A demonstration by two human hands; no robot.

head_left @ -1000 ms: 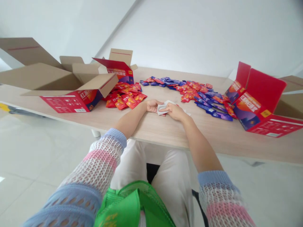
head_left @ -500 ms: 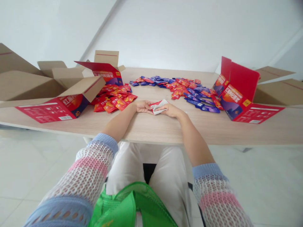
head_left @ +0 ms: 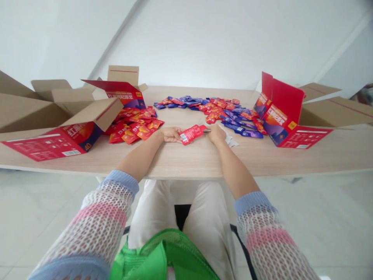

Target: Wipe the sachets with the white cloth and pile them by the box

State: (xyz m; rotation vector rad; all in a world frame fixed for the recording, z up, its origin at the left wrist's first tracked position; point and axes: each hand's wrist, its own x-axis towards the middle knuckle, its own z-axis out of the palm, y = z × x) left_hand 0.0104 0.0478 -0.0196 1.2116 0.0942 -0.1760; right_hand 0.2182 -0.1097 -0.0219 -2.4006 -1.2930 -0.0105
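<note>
The left hand (head_left: pixel 171 134) is clamped on the left end of a red packet (head_left: pixel 190 134), its thumb lying over the near face and the other fingers partly hidden behind. The packet is between the two hands, just above the pale wood-grain surface (head_left: pixel 180 165), tilted so that its narrow end points right and away from the person; a barcode shows on its left part. At that narrow end is the right hand (head_left: pixel 218 135), its fingers bent in close together; a small dark-grey bit shows at the fingertips, too small to make out, and I cannot tell whether the hand grips it or the packet itself. A crumpled white cloth (head_left: pixel 232 141) lies to the right of the packet, partly hidden by the right hand.

To the left of the packet is a heap of red sachets (head_left: pixel 135 127), and farther left a large open carton (head_left: pixel 77 134). Beyond the heap, left of the packet and behind it, is a second open carton (head_left: pixel 125 98). Past the packet, a band of mixed red and purple sachets (head_left: pixel 186 102) curves round to its right, ending against a third open carton (head_left: pixel 278 121)
</note>
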